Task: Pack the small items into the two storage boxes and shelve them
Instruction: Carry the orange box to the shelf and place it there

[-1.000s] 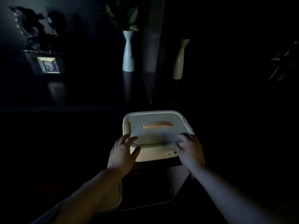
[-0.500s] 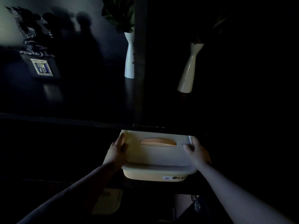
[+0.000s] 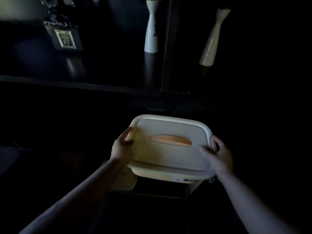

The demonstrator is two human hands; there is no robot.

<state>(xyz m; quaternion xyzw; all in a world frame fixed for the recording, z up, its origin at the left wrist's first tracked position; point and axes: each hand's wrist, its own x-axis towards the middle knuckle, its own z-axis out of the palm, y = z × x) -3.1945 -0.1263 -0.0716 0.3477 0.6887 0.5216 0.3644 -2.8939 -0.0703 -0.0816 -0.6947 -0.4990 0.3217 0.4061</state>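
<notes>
A cream storage box [image 3: 168, 154] with a white lid and an orange lid handle [image 3: 170, 140] sits in front of me in a very dark scene. My left hand [image 3: 122, 146] grips its left side at the orange side clip. On the opposite side, my right hand [image 3: 217, 154] grips the box's right edge, thumb lying on the lid. A second pale box [image 3: 124, 181] shows partly below, behind my left forearm. The box's contents are hidden by the closed lid.
A dark shelf edge [image 3: 67, 81] runs across above the box. On that shelf stand a white vase [image 3: 151, 31], a cream vase [image 3: 212, 39], a dark upright divider [image 3: 166, 48] between them, and a framed ornament [image 3: 65, 38] at the left.
Both hands shifted from the box's near edge to its two sides. The box now appears lower relative to the shelf edge, and the view has tilted down.
</notes>
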